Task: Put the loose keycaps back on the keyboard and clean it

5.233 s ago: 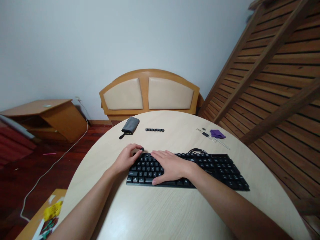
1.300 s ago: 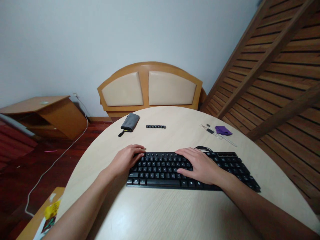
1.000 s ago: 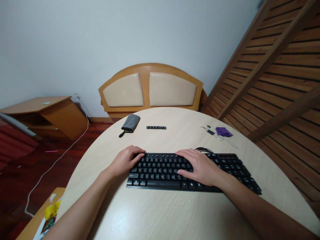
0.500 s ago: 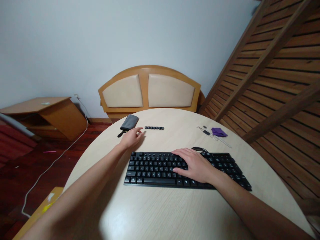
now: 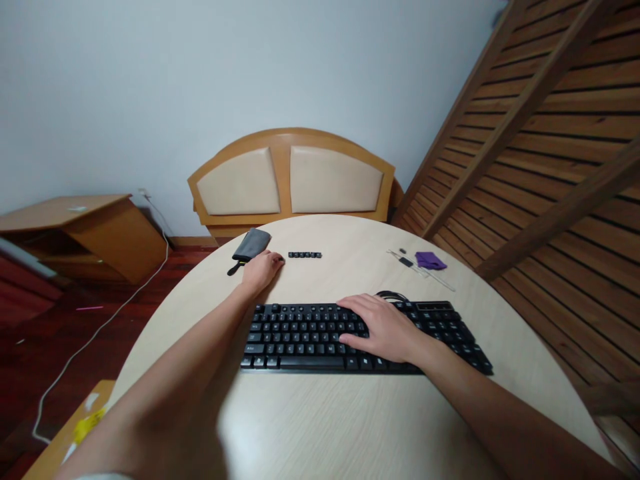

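Note:
My left hand (image 5: 263,270) is at the far left of the round table, its fingertips closed on a small black keycap (image 5: 281,259) that is partly hidden by them. Just right of those fingers, several loose black keycaps (image 5: 305,255) stand in a short row. A black computer keyboard (image 5: 300,348) lies flat in front of me. Across its right-middle keys rests my right hand (image 5: 383,328), open, with the thumb spread from the fingers; the keys beneath the palm are hidden.
Beside my left hand lies a grey pouch (image 5: 253,244) with a black-handled item (image 5: 234,268) at its edge. A purple cloth (image 5: 430,261) and thin white sticks (image 5: 440,281) are at the table's right. Behind the keyboard is a coiled black cable (image 5: 391,295).
The left fingers have closed on the keycap at the row's left end, drawing it slightly apart from the others. My right hand stays on the keyboard. The view has shifted a little.

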Tool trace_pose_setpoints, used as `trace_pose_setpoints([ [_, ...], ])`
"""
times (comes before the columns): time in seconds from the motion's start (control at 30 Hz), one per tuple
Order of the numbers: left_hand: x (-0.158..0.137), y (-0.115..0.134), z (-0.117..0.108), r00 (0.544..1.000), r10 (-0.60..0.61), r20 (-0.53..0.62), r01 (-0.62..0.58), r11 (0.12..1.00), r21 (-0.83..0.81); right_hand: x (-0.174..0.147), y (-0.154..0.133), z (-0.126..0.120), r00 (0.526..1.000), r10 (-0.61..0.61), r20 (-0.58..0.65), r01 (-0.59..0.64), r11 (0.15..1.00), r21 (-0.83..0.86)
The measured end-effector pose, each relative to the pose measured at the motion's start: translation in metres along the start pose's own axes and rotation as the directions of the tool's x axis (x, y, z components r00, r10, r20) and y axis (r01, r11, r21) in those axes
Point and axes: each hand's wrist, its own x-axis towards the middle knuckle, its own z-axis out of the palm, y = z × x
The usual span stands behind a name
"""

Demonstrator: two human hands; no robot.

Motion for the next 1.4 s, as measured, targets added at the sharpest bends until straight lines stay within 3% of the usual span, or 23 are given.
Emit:
trace_pose_setpoints([
  [0.17, -0.046, -0.006, -0.012, 0.998, -0.053, 0.022, 0.055, 0.989, -0.141, 0.000, 0.001, 0.001, 1.000, -0.009, -0.006, 0.010, 1.000, 0.001],
  [0.27, -0.077, -0.004, -0.016, 1.000, -0.023, 0.020, 0.028, 0.966, -0.259, 0.001, 0.002, 0.001, 1.000, -0.012, -0.006, 0.012, 1.000, 0.006],
  [0.33, -0.094, 0.000, -0.019, 0.999, -0.012, 0.029, 0.024, 0.901, -0.434, 0.001, 0.002, 0.001, 1.000, -0.012, -0.006, 0.012, 1.000, 0.013],
  [0.43, -0.107, 0.006, -0.020, 0.997, 0.051, 0.055, -0.014, 0.846, -0.533, 0.001, 0.002, 0.001, 1.000, -0.008, 0.004, 0.008, 1.000, 0.009],
  [0.67, -0.110, 0.010, -0.024, 0.966, 0.184, 0.180, -0.043, 0.805, -0.592, 0.002, 0.003, 0.002, 1.000, -0.002, 0.012, 0.002, 1.000, -0.008],
  [1.2, -0.106, 0.004, -0.032, 0.937, 0.240, 0.256, -0.038, 0.795, -0.606, 0.002, 0.002, 0.001, 1.000, 0.007, 0.016, -0.007, 1.000, -0.001],
  [1.4, -0.107, 0.004, -0.031, 0.929, 0.282, 0.238, -0.104, 0.820, -0.563, 0.002, 0.002, 0.001, 1.000, 0.007, 0.024, -0.007, 1.000, -0.012],
])
